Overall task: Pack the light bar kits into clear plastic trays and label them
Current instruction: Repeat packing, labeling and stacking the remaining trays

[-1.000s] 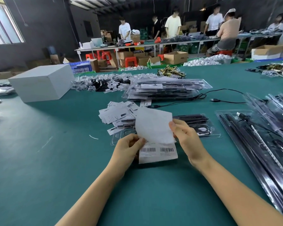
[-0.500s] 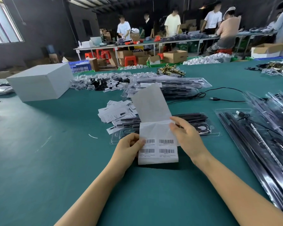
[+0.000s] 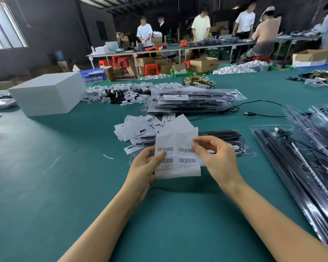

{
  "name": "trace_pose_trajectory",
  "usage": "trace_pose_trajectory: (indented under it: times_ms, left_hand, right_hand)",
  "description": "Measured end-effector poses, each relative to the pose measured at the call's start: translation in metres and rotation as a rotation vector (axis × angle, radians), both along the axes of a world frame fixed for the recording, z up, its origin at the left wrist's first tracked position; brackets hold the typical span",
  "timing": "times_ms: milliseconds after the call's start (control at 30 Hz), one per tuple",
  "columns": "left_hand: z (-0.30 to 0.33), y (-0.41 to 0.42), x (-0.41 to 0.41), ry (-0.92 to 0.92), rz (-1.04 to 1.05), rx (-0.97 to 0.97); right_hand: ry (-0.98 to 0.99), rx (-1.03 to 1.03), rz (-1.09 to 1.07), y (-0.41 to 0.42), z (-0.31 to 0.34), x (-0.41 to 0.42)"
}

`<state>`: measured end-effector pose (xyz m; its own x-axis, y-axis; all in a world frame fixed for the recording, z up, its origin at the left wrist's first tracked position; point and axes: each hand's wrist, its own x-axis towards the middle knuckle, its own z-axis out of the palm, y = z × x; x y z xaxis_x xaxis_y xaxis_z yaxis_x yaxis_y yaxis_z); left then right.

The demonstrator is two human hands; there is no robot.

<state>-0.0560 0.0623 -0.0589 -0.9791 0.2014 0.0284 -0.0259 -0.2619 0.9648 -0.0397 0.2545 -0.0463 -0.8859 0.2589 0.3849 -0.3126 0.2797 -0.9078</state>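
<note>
I hold a white sheet of barcode labels (image 3: 180,163) above the green table. My left hand (image 3: 144,167) grips its left edge, thumb on the front. My right hand (image 3: 218,157) pinches at the upper right label, fingers curled at the sheet's right edge. The sheet's bare upper part bends away behind. Just beyond the sheet lies a clear plastic tray (image 3: 240,146) with black light bar parts inside, partly hidden by the sheet and my hands.
Loose printed slips (image 3: 133,129) lie left of the tray. A stack of packed trays (image 3: 193,101) sits further back, a black cable (image 3: 254,110) beside it. More trays with bars (image 3: 307,163) fill the right. A white box (image 3: 45,93) stands far left. People work at distant tables.
The sheet's upper flap, first folded forward, then standing up, now bends back. My right hand moved from the sheet's right side to pinch at the upper right label.
</note>
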Motion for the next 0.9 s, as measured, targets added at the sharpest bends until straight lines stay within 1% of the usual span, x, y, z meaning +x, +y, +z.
trace_pose_trajectory:
  times_ms: [67,133,200,333,367,467,567,700,800,900]
  left_hand:
    - [0.001,0.001,0.003,-0.011,-0.109,0.001]
    - [0.000,0.002,0.004,0.002,-0.134,-0.076]
    - [-0.002,0.002,0.003,0.019,-0.076,-0.118]
    - [-0.004,-0.001,-0.002,0.032,0.050,-0.046]
    - [-0.004,-0.002,-0.002,0.035,0.071,-0.034]
    - [-0.003,-0.002,-0.003,0.052,0.076,-0.017]
    - [-0.001,-0.002,-0.002,0.104,0.021,-0.004]
    - [0.000,0.000,0.000,0.190,-0.044,-0.038]
    - [-0.001,0.001,0.002,0.183,-0.017,-0.039]
    - [-0.004,0.002,0.002,0.139,0.001,-0.012]
  right_hand:
    - [0.005,-0.064,-0.026,0.000,0.001,-0.001]
    - [0.001,-0.114,-0.024,0.000,0.001,-0.001]
    - [-0.030,-0.144,0.036,0.000,0.001,-0.002]
    - [-0.110,-0.144,0.260,-0.003,0.001,0.001]
    - [-0.116,-0.158,0.284,-0.005,0.001,0.001]
    - [-0.103,-0.176,0.251,-0.006,0.000,0.001]
    - [-0.092,-0.216,0.256,-0.006,0.001,0.001]
    - [-0.094,-0.243,0.291,-0.009,0.003,0.002]
    - [-0.083,-0.212,0.287,-0.010,0.003,0.002]
    - [-0.057,-0.090,0.222,-0.012,0.000,0.005]
